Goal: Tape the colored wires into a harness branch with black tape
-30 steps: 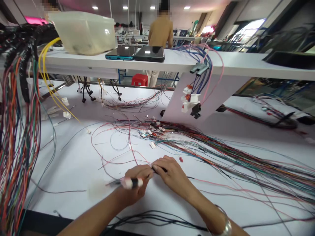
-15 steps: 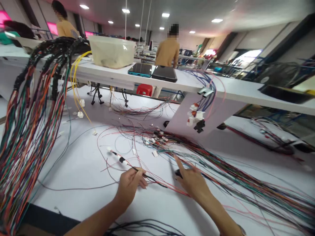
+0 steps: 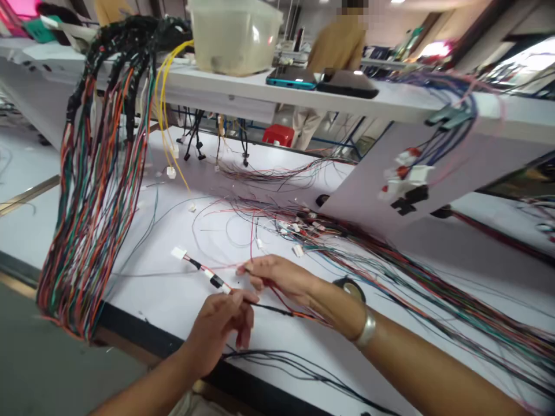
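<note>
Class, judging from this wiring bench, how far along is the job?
Done: a multicoloured wire bundle, black-wrapped at the top, looks finished. In hand: the left hand holds a lead ending in a white connector; the right hand is at nearby red wires. Left: many loose wires fan across the white table.

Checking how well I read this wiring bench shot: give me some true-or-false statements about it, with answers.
1. The left hand holds a wire ending in a white connector. True.
2. A metal bangle sits on the left wrist. False: it is on the wrist of the right hand.
3. A red plastic stool shows beneath the white shelf. True.
4. The plastic tub stands on the floor. False: it stands on the white shelf.
</note>
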The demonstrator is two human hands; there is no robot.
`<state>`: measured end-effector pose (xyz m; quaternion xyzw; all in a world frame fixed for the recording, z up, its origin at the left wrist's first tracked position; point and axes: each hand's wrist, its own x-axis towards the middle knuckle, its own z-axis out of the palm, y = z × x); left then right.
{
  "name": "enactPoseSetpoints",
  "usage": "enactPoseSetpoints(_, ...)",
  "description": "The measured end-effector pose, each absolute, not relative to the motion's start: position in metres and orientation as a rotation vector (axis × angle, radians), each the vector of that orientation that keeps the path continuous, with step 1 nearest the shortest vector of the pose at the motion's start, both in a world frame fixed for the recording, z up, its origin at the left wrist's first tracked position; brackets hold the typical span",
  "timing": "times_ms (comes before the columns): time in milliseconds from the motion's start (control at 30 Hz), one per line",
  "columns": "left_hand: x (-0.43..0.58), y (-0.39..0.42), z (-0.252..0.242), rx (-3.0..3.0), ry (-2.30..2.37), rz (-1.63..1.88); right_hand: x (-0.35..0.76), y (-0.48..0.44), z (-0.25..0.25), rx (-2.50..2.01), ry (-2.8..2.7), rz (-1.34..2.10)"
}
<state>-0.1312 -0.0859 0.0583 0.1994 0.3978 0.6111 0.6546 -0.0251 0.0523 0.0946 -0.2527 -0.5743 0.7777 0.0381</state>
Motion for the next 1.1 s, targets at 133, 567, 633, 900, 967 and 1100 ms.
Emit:
enactPoseSetpoints(133,-0.155,-0.1,0.042,0.382,0.995,1.276,-0.067,0.063,0.111,-0.568,-1.973,2.044)
enactPoseSetpoints(567,-0.202,-0.195,0.019,1.987,1.866,0.607,0.01,-0.011,0.053,-0.513,-2.851,0.92)
enactPoseSetpoints(633,-0.197,-0.2,0.011,2.096,1.876,0.632,0.021,-0.035,0.043,-0.538,-2.851,0.999)
enactPoseSetpoints(900,-0.226,-0.175,0.031,1.839,2.003,0.551,0.019,-0.022,0.026,-1.114,-1.616,1.924)
enactPoseSetpoints(967,-0.239,-0.168,0.038,1.847,1.902,0.394,0.019,-0.013,0.025,-1.156,-1.358,1.961)
enactPoseSetpoints(1100,-0.241,-0.152,0.047,1.911,1.882,0.363,0.019,0.003,0.035,-1.155,-1.731,1.782)
